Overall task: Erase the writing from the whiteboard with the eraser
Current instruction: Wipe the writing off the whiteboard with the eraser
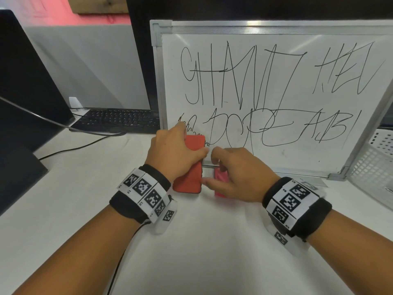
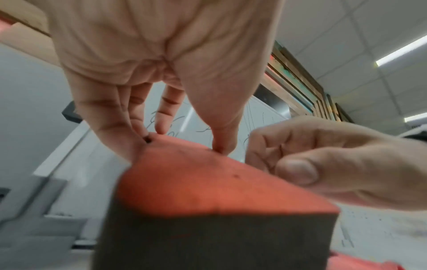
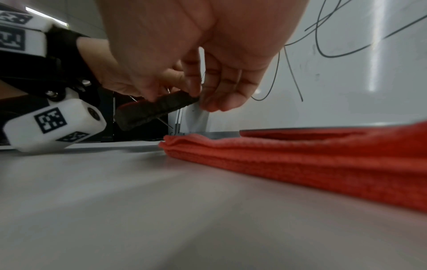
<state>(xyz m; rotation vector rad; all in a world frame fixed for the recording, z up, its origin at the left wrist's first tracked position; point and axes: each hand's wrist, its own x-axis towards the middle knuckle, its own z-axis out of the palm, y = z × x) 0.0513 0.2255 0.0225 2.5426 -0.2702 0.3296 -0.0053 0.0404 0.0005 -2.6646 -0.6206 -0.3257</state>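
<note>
Your left hand [image 1: 173, 153] has the orange rectangular foam eraser with the dark felt underside [image 1: 189, 167], fingers and thumb curled over its long edges. The eraser's far end sits up against the bottom-left corner of the white dry-erase board with the aluminium frame [image 1: 276, 99], right by the little scribble there, while its near end hangs over the white table [image 1: 202, 241]. From the left wrist view you can see your fingertips [image 2: 161, 126] pressing on the orange top.

Your right hand [image 1: 236, 173] is just beside the left one, fingers loosely curled and gripping nothing. Under it lies a folded red-orange cloth [image 3: 300, 160] on the table, touching the board's lower frame.

The board leans upright against a dark monitor, covered in black marker writing [image 1: 244, 77] across two rows, none of it wiped. To the left there's a black keyboard [image 1: 119, 120] with a black cable [image 1: 70, 149] running across the table, and a white perforated plastic basket [image 1: 374, 167] sits off to the right of the board.
</note>
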